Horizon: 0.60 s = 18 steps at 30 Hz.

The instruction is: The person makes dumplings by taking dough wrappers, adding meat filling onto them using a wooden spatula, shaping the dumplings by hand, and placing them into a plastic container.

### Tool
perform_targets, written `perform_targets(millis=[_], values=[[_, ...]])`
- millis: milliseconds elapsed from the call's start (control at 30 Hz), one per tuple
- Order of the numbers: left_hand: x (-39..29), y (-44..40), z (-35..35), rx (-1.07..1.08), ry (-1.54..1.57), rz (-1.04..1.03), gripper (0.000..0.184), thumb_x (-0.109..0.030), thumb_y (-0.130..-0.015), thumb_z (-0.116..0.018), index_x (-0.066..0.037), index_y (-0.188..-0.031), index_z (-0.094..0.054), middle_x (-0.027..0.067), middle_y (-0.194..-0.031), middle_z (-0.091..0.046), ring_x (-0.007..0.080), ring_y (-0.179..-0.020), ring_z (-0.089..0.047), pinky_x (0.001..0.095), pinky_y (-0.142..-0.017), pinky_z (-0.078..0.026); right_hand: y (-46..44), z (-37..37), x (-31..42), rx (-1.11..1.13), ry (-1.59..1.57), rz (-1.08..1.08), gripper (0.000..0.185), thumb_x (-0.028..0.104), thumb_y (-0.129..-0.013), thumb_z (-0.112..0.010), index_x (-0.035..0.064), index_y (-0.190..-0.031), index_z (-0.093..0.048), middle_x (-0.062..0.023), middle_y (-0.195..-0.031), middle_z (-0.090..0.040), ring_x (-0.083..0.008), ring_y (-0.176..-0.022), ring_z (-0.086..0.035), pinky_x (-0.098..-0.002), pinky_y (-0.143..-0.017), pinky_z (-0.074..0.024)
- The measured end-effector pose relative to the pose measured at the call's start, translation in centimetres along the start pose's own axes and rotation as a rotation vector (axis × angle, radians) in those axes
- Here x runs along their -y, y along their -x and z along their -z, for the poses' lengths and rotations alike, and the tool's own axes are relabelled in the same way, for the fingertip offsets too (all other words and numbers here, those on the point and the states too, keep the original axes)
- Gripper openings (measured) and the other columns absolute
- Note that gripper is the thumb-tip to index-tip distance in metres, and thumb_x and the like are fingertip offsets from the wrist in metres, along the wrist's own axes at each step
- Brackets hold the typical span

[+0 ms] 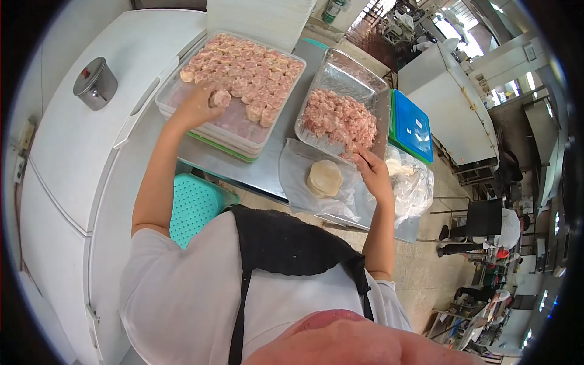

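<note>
My left hand (199, 104) is closed round a meat-filled dumpling (221, 98), holding it above the bare part of a clear plastic tray (213, 129). Rows of similar open-topped dumplings (252, 68) fill the far side of that tray. On the right, my right hand (372, 170) grips a thin-handled tool whose working end is hidden by meat, at the near edge of a metal pan (331, 64). Pink ground meat (340, 117) is heaped in the pan. A stack of round wrappers (325, 179) lies between my hands on a plastic sheet (293, 167).
A blue lid (412, 126) and a clear plastic bag (413, 185) are right of the pan. On the white freezer (52, 152) at left stands a metal pot (96, 84). A turquoise stool (194, 204) is under the table edge. Another person (510, 231) is far right.
</note>
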<state>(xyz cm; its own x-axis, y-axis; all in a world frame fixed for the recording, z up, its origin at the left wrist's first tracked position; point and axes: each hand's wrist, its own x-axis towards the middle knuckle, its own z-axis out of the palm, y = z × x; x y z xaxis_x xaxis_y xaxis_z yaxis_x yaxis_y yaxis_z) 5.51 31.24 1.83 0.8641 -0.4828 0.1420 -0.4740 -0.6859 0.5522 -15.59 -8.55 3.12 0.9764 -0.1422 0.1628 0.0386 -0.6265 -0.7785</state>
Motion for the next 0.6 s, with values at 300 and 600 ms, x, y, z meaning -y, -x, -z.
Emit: perform_targets(millis=[300, 600], values=[[-3.8, -0.1, -2.6, 0.011, 0.072, -0.016, 0.074, -0.011, -0.074, -0.07, -0.003, -0.139, -0.036, 0.0275, -0.116, -0.058, 0.0406, -0.107, -0.057, 0.0447, -0.092, -0.045, 2.4, 0.1, -1.2, -0.047, -0.014, -0.211, 0.035, 0.027, -0.097, -0.056, -0.0001, -0.117, -0.063, 0.0005, -0.082, -0.062, -0.0093, -0.072, -0.051, -0.0244, -0.066, -0.0431], [-4.1, -1.0, -1.2, 0.119, 0.169, -0.035, 0.065, -0.007, -0.079, -0.06, -0.004, -0.14, -0.037, 0.027, -0.133, -0.049, 0.0375, -0.122, -0.05, 0.0387, -0.1, -0.043, -1.5, 4.8, -3.3, 0.229, 0.563, -0.212, 0.037, 0.035, -0.092, -0.057, -0.0012, -0.09, -0.067, -0.0206, -0.07, -0.062, -0.0368, -0.067, -0.06, -0.0439, -0.062, -0.0451]])
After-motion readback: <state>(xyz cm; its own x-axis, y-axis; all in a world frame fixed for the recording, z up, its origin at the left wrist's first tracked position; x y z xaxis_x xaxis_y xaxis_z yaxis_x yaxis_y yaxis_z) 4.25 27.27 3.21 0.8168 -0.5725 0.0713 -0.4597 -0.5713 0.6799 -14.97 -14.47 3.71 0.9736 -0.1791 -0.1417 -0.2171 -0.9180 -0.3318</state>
